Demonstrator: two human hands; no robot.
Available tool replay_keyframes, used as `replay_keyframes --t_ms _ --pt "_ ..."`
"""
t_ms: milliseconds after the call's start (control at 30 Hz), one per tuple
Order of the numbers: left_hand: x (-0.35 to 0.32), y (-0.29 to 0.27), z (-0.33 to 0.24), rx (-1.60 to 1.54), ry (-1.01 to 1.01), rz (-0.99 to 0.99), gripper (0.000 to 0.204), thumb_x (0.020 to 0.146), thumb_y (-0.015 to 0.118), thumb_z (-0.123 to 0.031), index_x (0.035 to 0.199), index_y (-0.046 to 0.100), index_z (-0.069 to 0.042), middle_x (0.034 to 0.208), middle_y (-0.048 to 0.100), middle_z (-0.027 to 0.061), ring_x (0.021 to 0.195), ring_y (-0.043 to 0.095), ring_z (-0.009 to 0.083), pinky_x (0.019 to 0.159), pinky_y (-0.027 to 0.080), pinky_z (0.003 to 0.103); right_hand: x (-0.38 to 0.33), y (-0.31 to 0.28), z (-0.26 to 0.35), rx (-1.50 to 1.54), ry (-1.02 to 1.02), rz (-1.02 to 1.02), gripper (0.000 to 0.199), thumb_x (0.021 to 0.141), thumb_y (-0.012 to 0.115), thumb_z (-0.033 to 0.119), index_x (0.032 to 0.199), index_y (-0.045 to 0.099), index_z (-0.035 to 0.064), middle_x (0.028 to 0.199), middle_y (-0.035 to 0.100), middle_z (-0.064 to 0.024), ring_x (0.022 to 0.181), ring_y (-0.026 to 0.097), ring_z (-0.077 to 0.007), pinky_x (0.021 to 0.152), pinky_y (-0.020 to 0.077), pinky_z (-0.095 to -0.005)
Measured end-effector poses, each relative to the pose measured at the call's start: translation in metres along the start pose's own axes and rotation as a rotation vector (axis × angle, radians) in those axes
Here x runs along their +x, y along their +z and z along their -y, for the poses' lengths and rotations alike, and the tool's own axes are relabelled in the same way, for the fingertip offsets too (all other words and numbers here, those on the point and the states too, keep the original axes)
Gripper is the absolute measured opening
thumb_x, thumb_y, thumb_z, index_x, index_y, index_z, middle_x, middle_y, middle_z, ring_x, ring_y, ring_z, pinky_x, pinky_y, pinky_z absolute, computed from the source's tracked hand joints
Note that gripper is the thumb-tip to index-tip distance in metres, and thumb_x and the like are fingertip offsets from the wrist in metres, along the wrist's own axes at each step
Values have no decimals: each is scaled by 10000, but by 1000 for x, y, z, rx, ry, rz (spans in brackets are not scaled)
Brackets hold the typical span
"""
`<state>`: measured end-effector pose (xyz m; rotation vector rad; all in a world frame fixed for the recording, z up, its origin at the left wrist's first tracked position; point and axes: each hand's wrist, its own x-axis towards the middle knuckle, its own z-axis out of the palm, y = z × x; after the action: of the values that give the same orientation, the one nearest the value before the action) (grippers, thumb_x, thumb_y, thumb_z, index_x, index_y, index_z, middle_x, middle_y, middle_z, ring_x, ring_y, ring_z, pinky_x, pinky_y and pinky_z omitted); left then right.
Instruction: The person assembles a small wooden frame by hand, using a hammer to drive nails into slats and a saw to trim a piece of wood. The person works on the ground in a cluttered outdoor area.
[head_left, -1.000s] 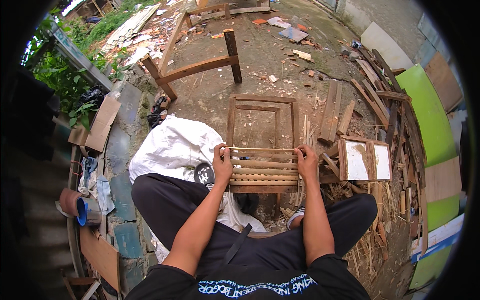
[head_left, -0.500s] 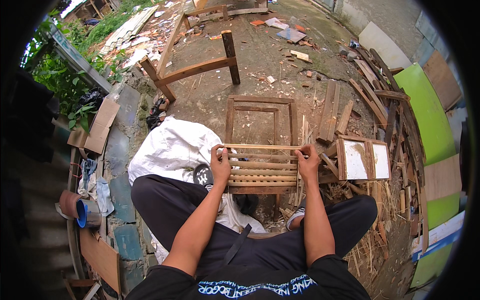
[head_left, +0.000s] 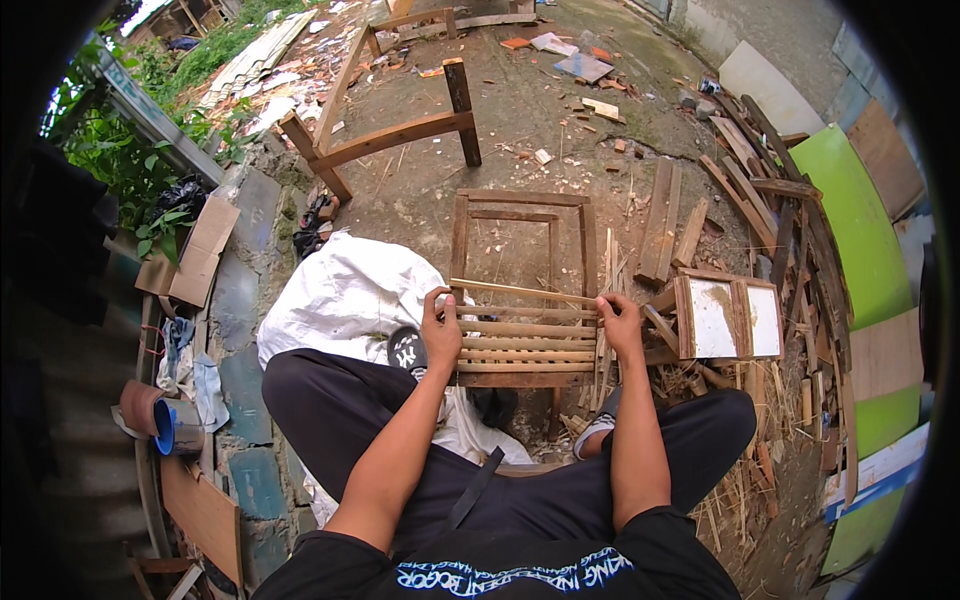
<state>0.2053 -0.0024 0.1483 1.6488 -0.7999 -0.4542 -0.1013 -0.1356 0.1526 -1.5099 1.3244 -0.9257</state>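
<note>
I see white sacking [head_left: 345, 290] left of this slatted wooden frame [head_left: 588, 240], planks [head_left: 655, 222] right. My left grip [head_left: 441, 328] and right grip [head_left: 620, 327] pinch a thin slat [head_left: 525, 292].

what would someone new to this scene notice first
Probably the thin, pale, bamboo-like strip at the centre, spanning between the left hand and right hand across the brown, rectangular, slatted wooden frame. The crumpled white fabric sheet stands out left of the frame, and the bright-green flat panel along the right side draws the eye next.
</note>
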Motion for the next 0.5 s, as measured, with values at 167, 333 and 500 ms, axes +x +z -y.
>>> replay_keyframes --t_ms 167,333,500 --pt "-2 13 -11 24 92 -17 230 1107 530 -190 1310 584 -97 958 657 67 798 610 125 756 507 306 12 -8 -22 88 4 -1 118 994 710 130 992 714 12 795 658 -4 724 587 -85 627 495 -279" --pt "-2 -1 -3 27 -14 7 208 1110 510 -169 1293 582 -102 929 650 77 779 590 126 724 483 304 9 -1 -11 157 96 80 87 982 719 115 974 717 28 782 630 13 717 580 -81 620 494 -273" --pt "-1 -1 0 2 -2 -11 178 1108 530 -185 1257 582 -103 851 639 66 736 564 108 681 458 290 8 0 -9 163 122 94 90 976 719 112 967 716 23 787 632 14 717 576 -82 630 486 -275"
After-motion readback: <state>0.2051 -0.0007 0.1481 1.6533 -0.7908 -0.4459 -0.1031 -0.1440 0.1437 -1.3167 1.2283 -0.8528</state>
